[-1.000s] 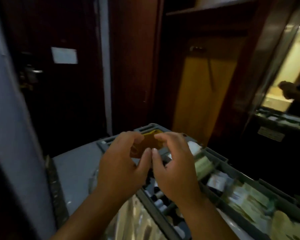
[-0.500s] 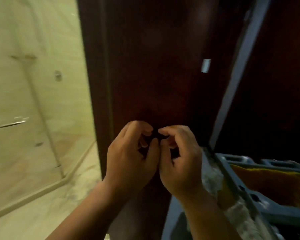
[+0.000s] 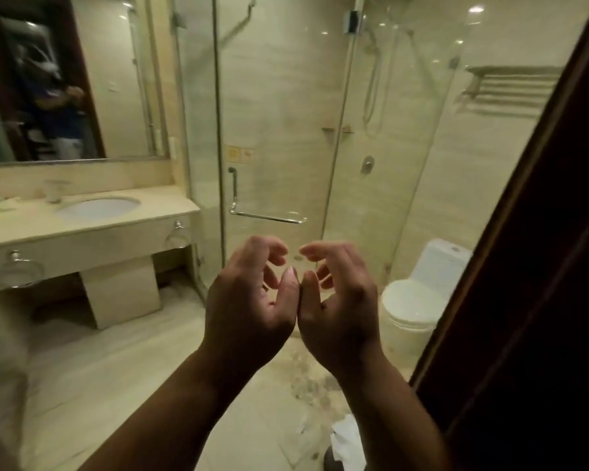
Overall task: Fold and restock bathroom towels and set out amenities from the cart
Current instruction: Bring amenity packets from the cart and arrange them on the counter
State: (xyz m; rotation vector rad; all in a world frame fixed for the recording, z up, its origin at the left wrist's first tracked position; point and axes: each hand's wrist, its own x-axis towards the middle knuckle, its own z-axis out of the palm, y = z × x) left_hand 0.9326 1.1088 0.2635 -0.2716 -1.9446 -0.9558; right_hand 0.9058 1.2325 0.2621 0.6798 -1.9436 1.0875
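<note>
Thumbs touched as your left hand [image 3: 252,300] and right hand [image 3: 339,300] hovered, fingers loosely curled, pinching nothing visible, likely poised for work at the vanity [image 3: 92,229].

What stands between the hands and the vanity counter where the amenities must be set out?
Nothing visible does. The left hand and right hand are held up above open floor, and the vanity counter lies ahead to their left with only that floor between. The glass shower door stands ahead, off that path.
</note>
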